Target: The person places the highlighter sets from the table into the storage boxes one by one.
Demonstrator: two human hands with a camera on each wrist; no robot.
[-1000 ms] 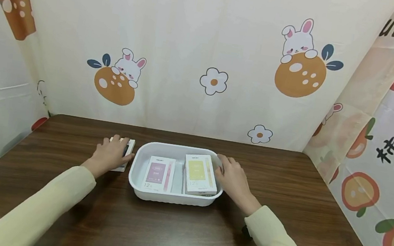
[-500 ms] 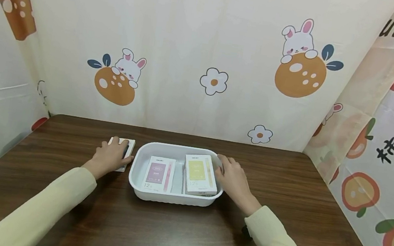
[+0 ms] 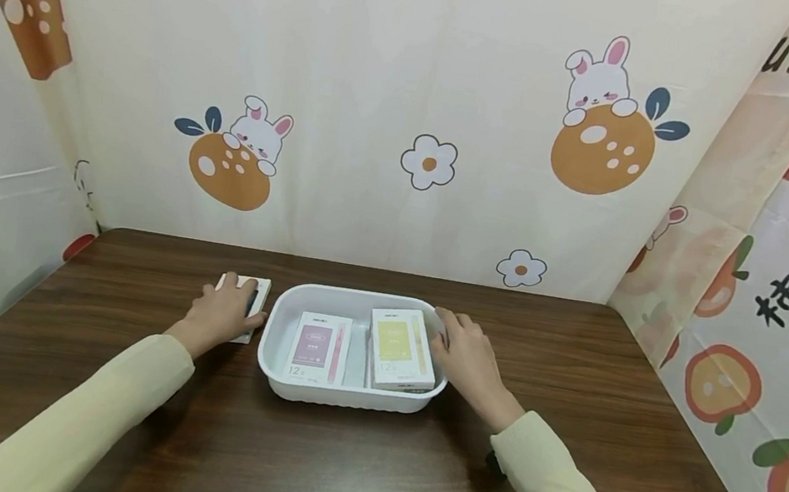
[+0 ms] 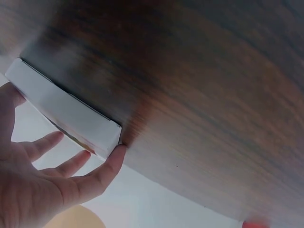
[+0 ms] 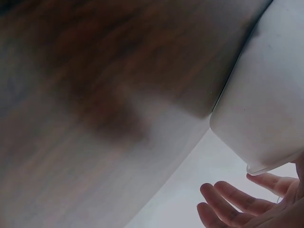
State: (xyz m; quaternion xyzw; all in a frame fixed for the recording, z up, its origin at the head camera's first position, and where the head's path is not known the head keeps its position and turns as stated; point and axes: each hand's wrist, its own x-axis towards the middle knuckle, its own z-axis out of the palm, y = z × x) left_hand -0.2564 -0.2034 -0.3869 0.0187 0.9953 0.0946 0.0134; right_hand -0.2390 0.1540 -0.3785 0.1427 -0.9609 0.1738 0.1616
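Note:
A white plastic tray (image 3: pixel 346 397) sits on the table, holding a flat box with a purple panel (image 3: pixel 314 344) and, right of it, a box with a yellow panel (image 3: pixel 394 340). The yellow box lies tilted on something mostly hidden beneath it. Left of the tray, my left hand (image 3: pixel 218 314) grips a small white box (image 4: pixel 66 104) with a dark panel, thumb at one end and a finger at the other. My right hand (image 3: pixel 466 363) holds the tray's right rim, thumb over the edge; its other fingers (image 5: pixel 237 199) are spread loosely.
The dark wooden table (image 3: pixel 347 475) reaches back to a cream curtain (image 3: pixel 359 65) printed with rabbits, fruit and flowers. Patterned curtains also hang along the left and right sides. A small gap separates the tray from my left hand.
Over the last second my left hand draws very slightly nearer along the table edge of its box and settles. The tray, its boxes and my right hand keep their places.

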